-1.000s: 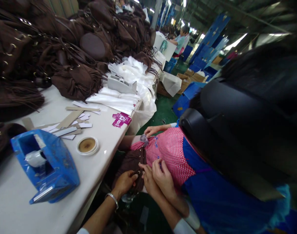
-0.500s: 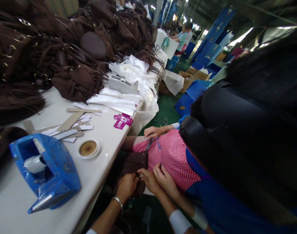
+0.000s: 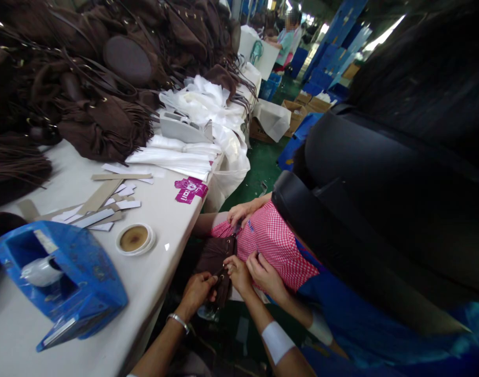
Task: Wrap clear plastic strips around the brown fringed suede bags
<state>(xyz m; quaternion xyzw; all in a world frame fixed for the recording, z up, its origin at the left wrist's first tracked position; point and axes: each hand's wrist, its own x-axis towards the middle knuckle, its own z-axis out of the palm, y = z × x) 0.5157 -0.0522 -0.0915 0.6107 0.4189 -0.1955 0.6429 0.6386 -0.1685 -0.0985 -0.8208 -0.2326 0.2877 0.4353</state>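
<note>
A dark brown bag [image 3: 215, 252] with metal eyelets rests on the lap of a co-worker beside the table. My left hand [image 3: 198, 294], with a silver bracelet at the wrist, is closed at the bag's near side, pinching a thin dark cord [image 3: 220, 272]. Just to its right, my right hand [image 3: 239, 274] has its fingertips pinched together on the same cord, close to an eyelet. Much of the cord is hidden by my fingers. One co-worker's hand [image 3: 266, 276] lies right beside my right hand, the other [image 3: 240, 211] at the bag's far top.
On the white table [image 3: 160, 280] stand a blue tape dispenser [image 3: 93, 272] and a round tub of brownish paste [image 3: 134, 239]. Card strips [image 3: 101, 196], white wrapping [image 3: 176, 161] and a heap of brown bags [image 3: 106, 125] lie beyond. The co-worker's head, wearing a black headset [image 3: 341, 157], is close at right.
My hands have moved slightly apart, and a short length of cord now shows between them. The co-worker's far hand has come down to the bag's top. The view has shifted a little right.
</note>
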